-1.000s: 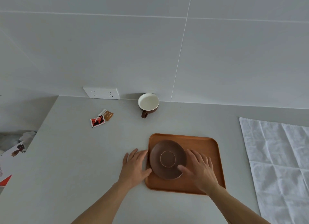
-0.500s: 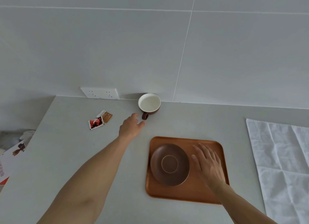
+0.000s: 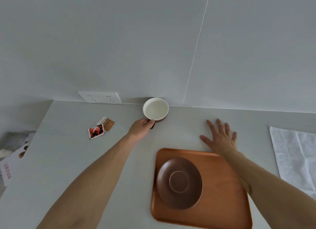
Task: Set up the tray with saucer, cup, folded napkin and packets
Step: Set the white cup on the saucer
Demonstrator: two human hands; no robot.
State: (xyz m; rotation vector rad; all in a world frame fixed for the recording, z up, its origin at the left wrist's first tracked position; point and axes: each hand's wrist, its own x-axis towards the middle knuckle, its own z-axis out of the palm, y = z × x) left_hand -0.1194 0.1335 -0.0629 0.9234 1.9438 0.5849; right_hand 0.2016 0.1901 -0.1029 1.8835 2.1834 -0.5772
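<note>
A brown saucer (image 3: 179, 182) lies on the left half of the orange-brown tray (image 3: 227, 208). At the back by the wall stands a brown cup (image 3: 156, 109) with a white inside. My left hand (image 3: 142, 128) is closed around its handle. My right hand (image 3: 220, 137) lies flat on the counter just behind the tray, fingers spread, holding nothing. Two packets (image 3: 100, 128), one red and one tan, lie to the left of the cup. A white napkin (image 3: 297, 158) is spread unfolded at the right edge.
A white wall socket (image 3: 100, 97) sits at the foot of the tiled wall, left of the cup. Papers and cloth (image 3: 12, 153) lie beyond the counter's left edge.
My left hand went from the tray's left side up to the cup and closed on its handle. My right hand left the tray and moved back onto the counter behind it.
</note>
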